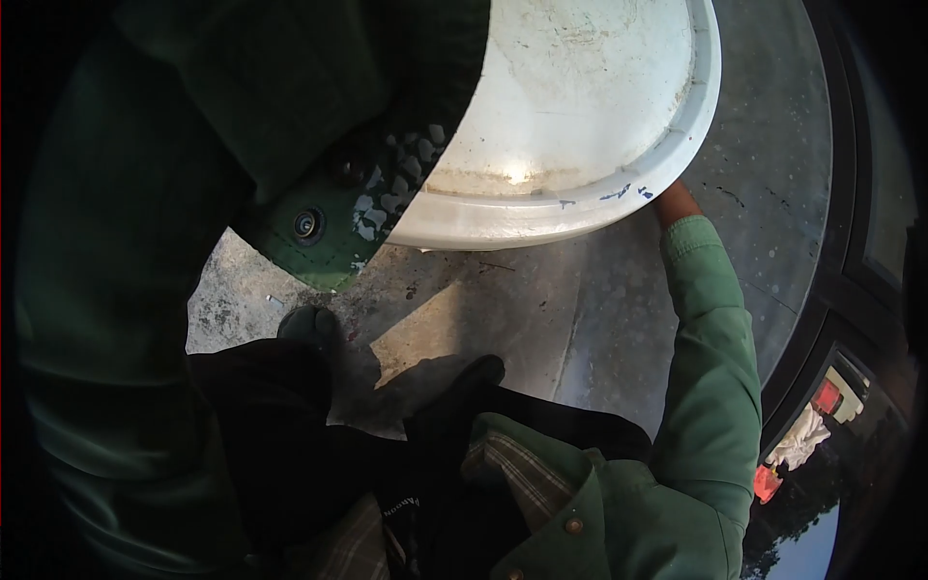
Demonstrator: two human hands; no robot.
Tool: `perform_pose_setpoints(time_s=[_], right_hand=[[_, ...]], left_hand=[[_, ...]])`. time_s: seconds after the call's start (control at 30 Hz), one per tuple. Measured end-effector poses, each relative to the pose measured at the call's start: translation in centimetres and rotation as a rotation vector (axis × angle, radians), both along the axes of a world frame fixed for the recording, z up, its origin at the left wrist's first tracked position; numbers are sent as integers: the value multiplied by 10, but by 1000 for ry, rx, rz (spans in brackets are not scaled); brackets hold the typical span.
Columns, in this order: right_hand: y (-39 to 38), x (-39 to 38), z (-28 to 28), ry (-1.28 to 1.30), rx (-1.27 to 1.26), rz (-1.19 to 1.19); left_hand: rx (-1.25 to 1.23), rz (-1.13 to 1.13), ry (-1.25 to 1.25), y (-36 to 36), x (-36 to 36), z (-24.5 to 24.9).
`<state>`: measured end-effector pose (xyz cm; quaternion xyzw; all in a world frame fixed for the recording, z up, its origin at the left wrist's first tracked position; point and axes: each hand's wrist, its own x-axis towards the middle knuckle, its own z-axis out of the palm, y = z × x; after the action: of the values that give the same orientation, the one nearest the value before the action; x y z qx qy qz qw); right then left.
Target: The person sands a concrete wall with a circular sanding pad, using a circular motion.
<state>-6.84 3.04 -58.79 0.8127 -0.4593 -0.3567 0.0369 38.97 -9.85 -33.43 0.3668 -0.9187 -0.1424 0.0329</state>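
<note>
A large round white plastic thing, like a bucket lid or the end of a drum, fills the upper middle. Its flat face has a raised rim with dirt in the groove and dark blue scuffs. From the right, my right hand reaches to its lower right edge. Only the wrist and the back part show; the fingers are hidden behind the rim. A green jacket flap with a snap button, close to the camera, covers the left side of the white thing. My left hand is not visible.
Stained concrete floor lies below, with my dark shoes on it. Along the right side stands a dark vehicle, or its frame. Red and white items show at the lower right.
</note>
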Motion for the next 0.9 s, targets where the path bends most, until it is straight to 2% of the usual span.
perform_pose_setpoints(time_s=[0.07,0.1,0.13,0.17,0.27,0.33,0.37,0.4,0.47,0.53,0.6,0.67,0.73,0.8,0.87,0.9], right_hand=[[-10,-11,3,-224,51,-270],[1,-11,-2,-194,21,-197],[19,-16,-14,-20,-86,120],[36,-8,5,27,90,55],[90,-9,-26,109,74,8],[65,55,46,303,329,-13],[43,93,85,354,408,-151],[32,74,73,360,400,-158],[-10,25,26,217,212,10],[-48,9,19,159,170,4],[-43,3,24,51,68,15],[-5,18,28,242,356,62],[48,12,2,153,537,-3],[64,-3,-13,68,473,36],[16,21,22,187,445,-27],[-7,17,23,189,338,-7]], left_hand=[[18,4,2,-1,1,-2],[9,6,-1,-6,1,1],[6,8,-1,-9,2,6],[-1,11,1,-13,2,12],[-37,0,15,-27,-4,36],[-63,-28,37,-38,-17,55],[-72,-43,49,-42,-22,62],[-80,-51,59,-45,-26,67],[-81,-58,69,-48,-26,71],[-57,-70,85,-46,-28,73],[18,-97,76,-47,-23,76],[6,-91,210,-53,-26,67],[44,-62,196,-54,-31,70],[83,-26,178,-56,-30,76],[131,-28,216,-55,-26,77],[128,-4,193,-58,-31,73]])
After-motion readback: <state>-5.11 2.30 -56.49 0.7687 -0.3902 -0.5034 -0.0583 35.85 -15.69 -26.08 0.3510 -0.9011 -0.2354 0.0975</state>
